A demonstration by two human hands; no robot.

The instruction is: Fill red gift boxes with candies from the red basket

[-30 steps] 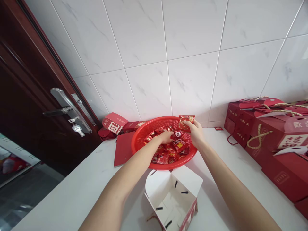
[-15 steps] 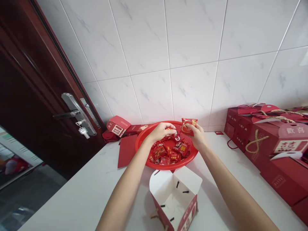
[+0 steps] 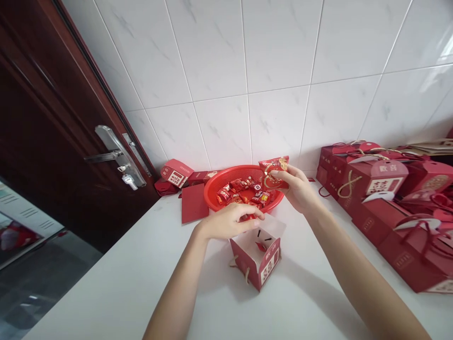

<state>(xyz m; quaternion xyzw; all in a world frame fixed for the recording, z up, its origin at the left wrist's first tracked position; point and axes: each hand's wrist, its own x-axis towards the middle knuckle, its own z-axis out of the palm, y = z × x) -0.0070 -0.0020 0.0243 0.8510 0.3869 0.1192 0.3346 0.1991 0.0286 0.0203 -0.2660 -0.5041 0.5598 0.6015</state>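
Observation:
My right hand point(image 3: 300, 189) grips a red snack packet point(image 3: 275, 174) with gold print, held up over the right side of the red plastic basket point(image 3: 209, 191). My left hand point(image 3: 231, 221) hovers above the back left of an open red gift box point(image 3: 247, 257), thumb and fingers apart. Inside this box, a small red wrapped candy point(image 3: 261, 246) shows against the white interior. Several wrapped candies point(image 3: 236, 185) lie in the basket behind the box. The left hand covers part of the basket's front rim and of the box's flaps.
Red gift boxes with rope handles point(image 3: 375, 189) crowd the right side of the white table point(image 3: 148, 278). A flat red card point(image 3: 194, 203) and a red box point(image 3: 176, 174) lie left of the basket. A tiled wall stands behind; a dark door point(image 3: 46, 118) is at left.
My left hand has come from the candies in the basket back over the gift box, where a red candy now shows. The right hand still holds the packet, and the view has shifted.

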